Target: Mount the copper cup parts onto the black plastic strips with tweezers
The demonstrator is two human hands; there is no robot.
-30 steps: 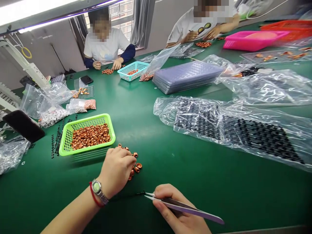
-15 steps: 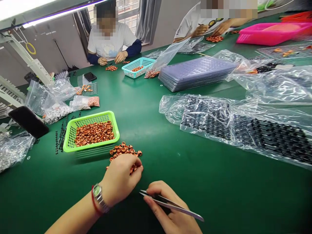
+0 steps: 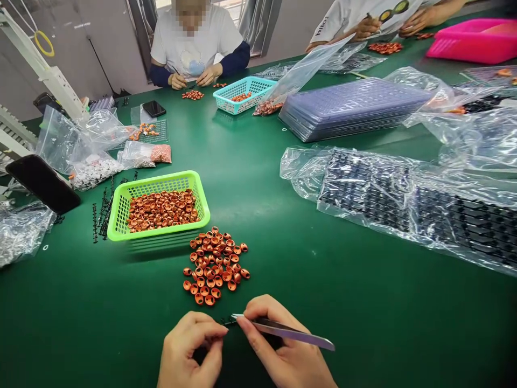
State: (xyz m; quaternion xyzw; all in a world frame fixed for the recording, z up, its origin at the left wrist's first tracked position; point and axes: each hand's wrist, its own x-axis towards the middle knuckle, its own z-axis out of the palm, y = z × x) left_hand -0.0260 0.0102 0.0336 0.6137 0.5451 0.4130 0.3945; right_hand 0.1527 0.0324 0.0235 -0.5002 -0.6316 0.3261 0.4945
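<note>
My right hand (image 3: 283,339) grips a pair of metal tweezers (image 3: 294,332), their tips pointing left towards my other hand. My left hand (image 3: 191,347) is closed in a pinch at the bottom centre; whatever lies between its fingertips is too small or hidden to name. A short piece of a thin black strip (image 3: 228,322) shows in the gap between the two hands, by the tweezer tips; which hand bears it I cannot tell. Just beyond lies a loose pile of copper-coloured little cups with holes (image 3: 218,264).
A green basket (image 3: 161,234) of the same cups stands behind the pile, with black strips (image 3: 104,213) to its left. On the right are bagged black parts (image 3: 404,199) and stacked clear trays (image 3: 355,108). A phone (image 3: 42,183) leans at left. Two people work across the table.
My left hand has drawn back from the copper-coloured pile towards me, beside the tweezers. The pile is uncovered, and the black strip now shows between my hands. The view has tilted down slightly.
</note>
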